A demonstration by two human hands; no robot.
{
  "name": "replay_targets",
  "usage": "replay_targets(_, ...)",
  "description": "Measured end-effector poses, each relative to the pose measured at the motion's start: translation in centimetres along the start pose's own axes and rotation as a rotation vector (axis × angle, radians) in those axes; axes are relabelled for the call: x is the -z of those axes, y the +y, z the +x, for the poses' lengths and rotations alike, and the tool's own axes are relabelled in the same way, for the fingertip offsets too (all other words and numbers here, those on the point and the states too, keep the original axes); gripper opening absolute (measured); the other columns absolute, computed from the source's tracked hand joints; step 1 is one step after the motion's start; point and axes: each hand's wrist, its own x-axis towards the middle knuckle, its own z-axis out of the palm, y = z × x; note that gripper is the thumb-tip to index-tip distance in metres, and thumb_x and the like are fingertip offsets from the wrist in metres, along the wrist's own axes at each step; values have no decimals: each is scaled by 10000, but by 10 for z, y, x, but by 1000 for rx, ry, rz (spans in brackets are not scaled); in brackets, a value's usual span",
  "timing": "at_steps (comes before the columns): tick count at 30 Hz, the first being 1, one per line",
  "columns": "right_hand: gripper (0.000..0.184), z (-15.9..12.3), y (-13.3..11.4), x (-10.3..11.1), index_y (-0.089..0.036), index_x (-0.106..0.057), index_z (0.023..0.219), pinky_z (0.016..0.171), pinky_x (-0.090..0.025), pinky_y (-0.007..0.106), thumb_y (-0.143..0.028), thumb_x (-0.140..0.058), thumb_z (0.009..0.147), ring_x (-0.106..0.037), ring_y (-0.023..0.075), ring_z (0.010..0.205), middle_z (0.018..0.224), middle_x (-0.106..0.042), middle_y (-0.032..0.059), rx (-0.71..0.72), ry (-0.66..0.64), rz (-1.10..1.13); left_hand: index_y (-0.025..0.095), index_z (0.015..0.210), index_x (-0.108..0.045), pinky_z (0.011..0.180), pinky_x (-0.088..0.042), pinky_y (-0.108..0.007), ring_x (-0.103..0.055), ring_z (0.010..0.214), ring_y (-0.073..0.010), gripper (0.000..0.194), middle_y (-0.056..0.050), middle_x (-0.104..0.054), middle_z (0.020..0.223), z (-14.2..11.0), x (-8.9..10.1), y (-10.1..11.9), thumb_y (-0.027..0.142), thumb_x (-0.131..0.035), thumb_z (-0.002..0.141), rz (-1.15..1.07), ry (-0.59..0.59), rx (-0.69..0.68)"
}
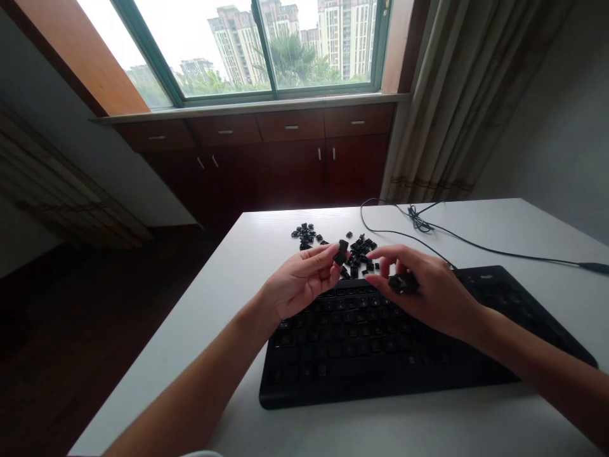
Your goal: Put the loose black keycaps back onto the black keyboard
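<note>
A black keyboard [409, 355] lies on the white table [476, 425], many of its keycaps off. My left hand [297, 282] hovers above its top left corner, fingers pinched on a small black keycap [340, 252]. My right hand [423, 289] is over the keyboard's upper middle, fingers curled round another black keycap [402, 282]. Just beyond both hands lies a pile of several loose black keycaps [361, 251], and a smaller cluster [306, 235] sits further left.
The keyboard's black cable [499, 252] loops across the back right of the table. Behind the table stand dark wooden cabinets [285, 158] under a window, with a curtain [457, 101] at the right. Dark floor drops off at the table's left edge.
</note>
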Motion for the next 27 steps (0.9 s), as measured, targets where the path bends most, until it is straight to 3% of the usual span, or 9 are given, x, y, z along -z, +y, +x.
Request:
replay_targets(5,417,18,-8,-15,-238,-574,1288,720,-507,284,-381,-677,910,-604,132,741,982,-670,21,-37,37,139,109,1031,-737,766,-551,-144,-640,761,-49,181,-68,-710,979,1,1,-4,223,-722,891,146,-2,-32)
replay_targets(14,317,17,-9,-23,-236,-641,1177,754,-535,315,-354,-705,889,-659,173,817,956,-702,31,-142,47,264,173,1128,-730,817,-517,-198,-640,846,-87,312,-76,-719,1047,0,-4,-9,291,-770,843,283,8,-57)
replay_targets(27,336,12,-9,-21,-238,-637,1174,781,-531,315,-253,-742,856,-673,170,830,935,-713,13,-72,113,181,147,1098,-728,847,-517,-212,-656,894,-105,307,-84,-720,1068,0,-10,-12,332,-757,854,335,53,-72)
